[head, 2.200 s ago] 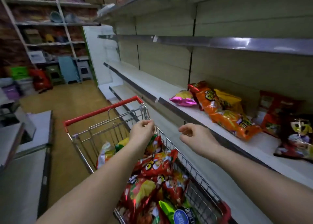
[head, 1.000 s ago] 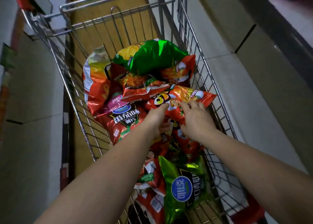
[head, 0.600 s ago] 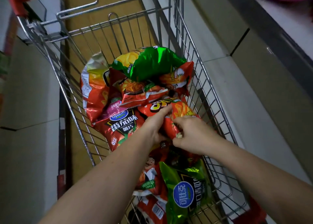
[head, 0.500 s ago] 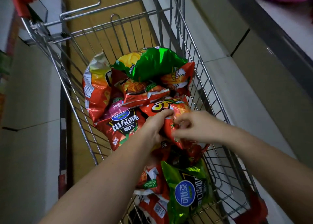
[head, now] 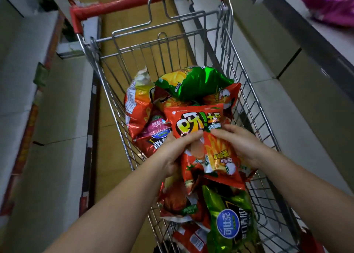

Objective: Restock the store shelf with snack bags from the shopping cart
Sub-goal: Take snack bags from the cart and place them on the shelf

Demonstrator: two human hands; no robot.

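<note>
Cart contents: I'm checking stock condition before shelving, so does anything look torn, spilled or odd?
Nothing looks torn or spilled. The bags lie jumbled in the cart, some crumpled. Both hands, left and right, hold the red fries bag, which looks intact. One pink bag lies on the shelf.

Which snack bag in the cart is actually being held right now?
The red fries bag, gripped by the left hand and right hand; the other bags lie loose in the cart.

dim, soft, wide-angle edge warp
</note>
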